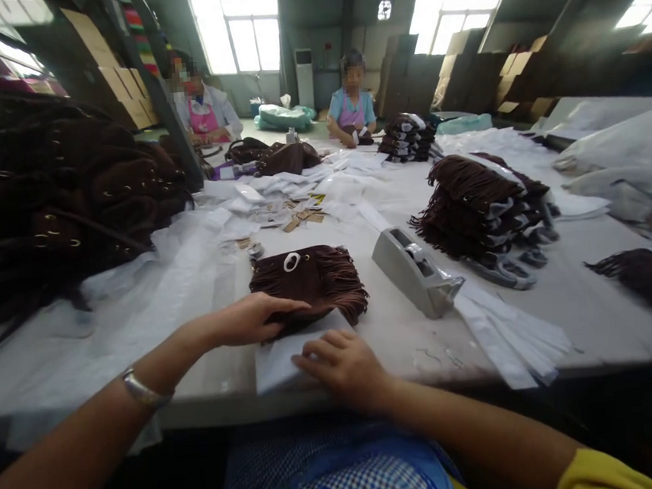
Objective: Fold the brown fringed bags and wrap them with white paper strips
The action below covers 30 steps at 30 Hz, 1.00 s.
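Observation:
A brown fringed suede bag with a white ring lies on the white table in front of me. Its near edge rests on a sheet of white paper. My left hand lies on the bag's near left edge, fingers curled over it and pressing down. My right hand rests flat on the paper, fingers spread and extended to the left.
A grey tape dispenser stands right of the bag, with white paper strips beside it. Stacks of fringed bags sit to the right, a dark heap of bags to the left. Two people work at the far end.

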{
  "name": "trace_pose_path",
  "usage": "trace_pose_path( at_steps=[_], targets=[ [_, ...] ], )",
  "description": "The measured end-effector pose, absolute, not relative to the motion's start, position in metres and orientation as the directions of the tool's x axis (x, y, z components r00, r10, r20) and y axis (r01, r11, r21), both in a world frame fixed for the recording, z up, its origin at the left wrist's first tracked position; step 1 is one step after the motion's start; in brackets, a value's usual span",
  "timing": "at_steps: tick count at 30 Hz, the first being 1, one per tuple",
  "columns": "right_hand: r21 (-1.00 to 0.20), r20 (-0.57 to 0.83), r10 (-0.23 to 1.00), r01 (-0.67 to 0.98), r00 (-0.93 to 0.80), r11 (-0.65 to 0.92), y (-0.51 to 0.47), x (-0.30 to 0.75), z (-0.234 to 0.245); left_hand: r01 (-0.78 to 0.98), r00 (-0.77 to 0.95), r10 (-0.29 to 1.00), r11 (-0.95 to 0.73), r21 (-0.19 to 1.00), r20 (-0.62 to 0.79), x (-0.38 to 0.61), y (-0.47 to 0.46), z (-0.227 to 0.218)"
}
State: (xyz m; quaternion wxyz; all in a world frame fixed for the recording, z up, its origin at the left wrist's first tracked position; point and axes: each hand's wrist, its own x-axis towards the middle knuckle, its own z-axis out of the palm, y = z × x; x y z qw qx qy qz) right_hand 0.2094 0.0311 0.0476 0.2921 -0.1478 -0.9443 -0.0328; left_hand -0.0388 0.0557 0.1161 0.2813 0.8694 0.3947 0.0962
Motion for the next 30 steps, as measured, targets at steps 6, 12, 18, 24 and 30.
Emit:
trace_pose_path(
  at_steps=[6,12,18,24,30],
  targets=[
    [-0.034,0.561,0.429,0.498,-0.708,0.867,0.055,0.204,0.026,0.63,0.669,0.741,-0.529,0.569,-0.052,-0.035,0.057,0.12],
    [-0.099,0.565,0.516,0.567,-0.644,0.818,0.055,0.195,0.013,0.654,0.632,0.775,-0.521,0.549,-0.016,-0.037,0.05,0.112],
    [-0.203,0.562,0.507,0.485,-0.653,0.851,0.052,0.207,0.008,0.772,0.542,0.83,-0.553,0.314,0.131,-0.022,0.028,0.083],
    [-0.228,0.523,0.512,0.466,-0.682,0.855,0.049,0.225,0.011,0.844,0.45,0.792,-0.528,0.093,0.413,0.001,0.006,0.036],
    [-0.442,0.357,0.782,0.645,-0.511,0.623,0.059,0.252,0.026,0.874,0.392,0.794,-0.48,0.083,0.466,0.007,0.006,0.028]
  ],
)
